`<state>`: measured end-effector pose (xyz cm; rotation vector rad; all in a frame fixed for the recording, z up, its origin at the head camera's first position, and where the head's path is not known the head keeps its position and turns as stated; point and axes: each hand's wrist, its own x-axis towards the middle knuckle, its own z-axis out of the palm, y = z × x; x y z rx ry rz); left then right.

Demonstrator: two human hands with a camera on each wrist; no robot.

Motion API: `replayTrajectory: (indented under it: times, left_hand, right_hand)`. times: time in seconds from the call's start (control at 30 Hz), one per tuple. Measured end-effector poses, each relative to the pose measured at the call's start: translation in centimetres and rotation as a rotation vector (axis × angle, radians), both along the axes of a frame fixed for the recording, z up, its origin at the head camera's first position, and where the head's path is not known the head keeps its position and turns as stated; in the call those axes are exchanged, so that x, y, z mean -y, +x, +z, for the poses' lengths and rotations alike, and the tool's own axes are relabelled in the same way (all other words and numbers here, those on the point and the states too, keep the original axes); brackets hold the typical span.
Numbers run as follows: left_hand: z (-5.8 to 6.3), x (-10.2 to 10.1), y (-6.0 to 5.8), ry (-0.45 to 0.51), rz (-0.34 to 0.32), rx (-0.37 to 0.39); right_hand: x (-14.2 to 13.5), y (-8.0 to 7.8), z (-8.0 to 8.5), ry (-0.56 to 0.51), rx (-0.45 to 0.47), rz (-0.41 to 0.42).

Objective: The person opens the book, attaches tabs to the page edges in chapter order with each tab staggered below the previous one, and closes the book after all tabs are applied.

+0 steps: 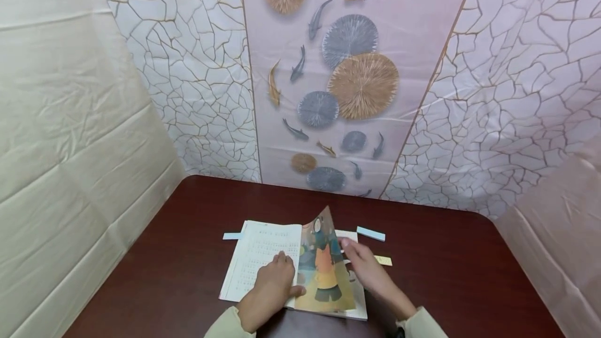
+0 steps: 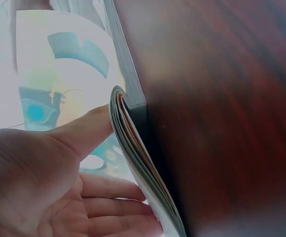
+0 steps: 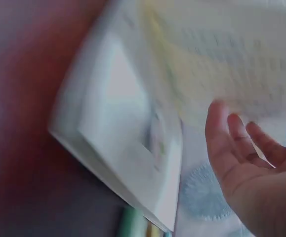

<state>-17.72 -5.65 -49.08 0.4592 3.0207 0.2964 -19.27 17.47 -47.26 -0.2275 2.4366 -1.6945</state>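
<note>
An open book (image 1: pixel 255 241) lies on the table, printed text on its left page. My left hand (image 1: pixel 274 280) rests on that page, fingers extended and thumb toward the fold. In the left wrist view the thumb (image 2: pixel 86 128) touches the book at its lower edge. One illustrated page (image 1: pixel 324 275), showing a figure in orange and yellow, stands partly raised and bowed from the fold. My right hand (image 1: pixel 368 267) is at its right edge. The right wrist view has the fingers (image 3: pixel 219 136) loosely spread against the page's pale text side (image 3: pixel 231 54), which is blurred.
Light blue strip (image 1: pixel 232 236) sticks out at the book's left edge. A blue strip (image 1: pixel 371 233) and a yellow strip (image 1: pixel 383 260) show at its right. The dark wooden table (image 1: pixel 446 270) meets a patterned cloth backdrop (image 1: pixel 324 140) behind and pale cloth sides.
</note>
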Motion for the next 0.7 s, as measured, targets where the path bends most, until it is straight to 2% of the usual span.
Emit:
replayTrajectory:
  times: [0.13, 0.27, 0.4, 0.47, 0.53, 0.6, 0.7]
  left_hand:
    - [-0.2, 0.1, 0.6, 0.03, 0.008, -0.06]
    - [-0.3, -0.1, 0.9, 0.063, 0.017, -0.103]
    - [-0.6, -0.3, 0.9, 0.105, -0.05, -0.205]
    - [-0.7, -0.3, 0.7, 0.19, -0.1, -0.213]
    - [-0.9, 0.1, 0.5, 0.338, -0.132, -0.139]
    - [-0.8, 0.6, 0.3, 0.54, -0.125, -0.011]
    - [-0.6, 1.3, 0.0, 0.871, -0.04, 0.212]
  right_hand:
    - [1.1, 2.0, -1.4, 0.144, -0.086, 0.039]
    - [2.0, 2.7, -2.3, 0.228, -0.083, 0.074]
    - [2.4, 3.0, -2.5, 0.263, -0.03, 0.109]
    - [2.6, 3.0, -2.4, 0.274, -0.024, 0.129]
    - [2.9, 3.0, -2.4, 0.287, -0.023, 0.15]
    - [3.1, 3.0, -2.4, 0.302, -0.026, 0.168]
    - [3.3, 3.1, -2.7, 0.329, -0.034, 0.182]
